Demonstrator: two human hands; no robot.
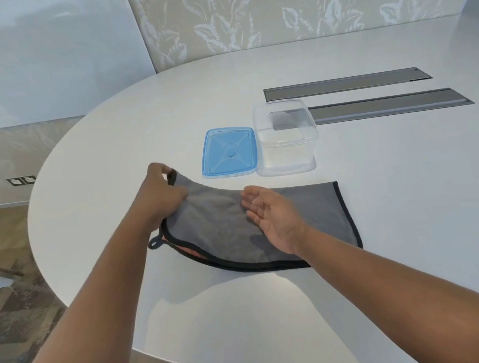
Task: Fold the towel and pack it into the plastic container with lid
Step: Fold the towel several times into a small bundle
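A grey towel (312, 217) with a black hem lies on the white table (388, 223), its left part lifted and curling over. A pink underside and a black hanging loop show at its lower left edge. My left hand (163, 195) pinches the towel's raised far-left corner. My right hand (269, 216) hovers open, palm up, over the towel's middle. Behind the towel stands the clear plastic container (286, 139), uncovered. Its blue lid (228, 152) lies flat on the table just left of it.
Two long grey cable hatches (347, 83) are set into the tabletop behind and right of the container. The table's rounded edge runs along the left and near side. A patterned wall stands behind, and wood-look floor lies at the left.
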